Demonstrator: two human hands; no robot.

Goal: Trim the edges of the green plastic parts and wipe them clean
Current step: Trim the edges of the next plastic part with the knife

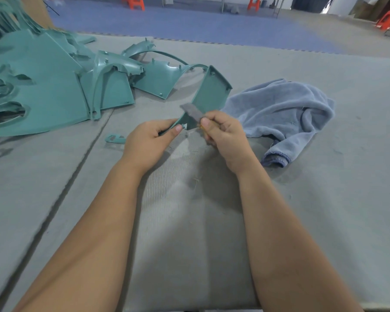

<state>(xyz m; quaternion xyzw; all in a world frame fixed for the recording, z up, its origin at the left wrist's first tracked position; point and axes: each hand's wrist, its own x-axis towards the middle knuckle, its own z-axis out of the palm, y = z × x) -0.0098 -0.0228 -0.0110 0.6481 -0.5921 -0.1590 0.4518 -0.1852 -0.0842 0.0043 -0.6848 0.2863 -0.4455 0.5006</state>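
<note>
**Trimming the narrow end of a thin green moulding**

The left hand [149,140] is pinching the near tip of a curved green plastic panel [208,93], thumb on top and fingers curled beneath. The right hand [223,134] is closing its grip round a flat grey blade [190,111] with a yellowish handle end, laying it against the panel's edge just beyond the left thumb.

The panel is rising up and away from both grips, its broad far end hanging free above the grey padded worktop [324,199], just beside the crumpled blue-grey towel [286,109]. It is probably light and thin-walled, stiff along its ribs but likely to flex and chatter under the blade, so taking hold close to the cut, as the left hand is doing, looks sensible. Its glossy surface may be slippery.

Left of the grips, a pile of similar green plastic mouldings [43,93] is waiting, and a small green offcut [115,138] is lying just beside the left hand.
</note>
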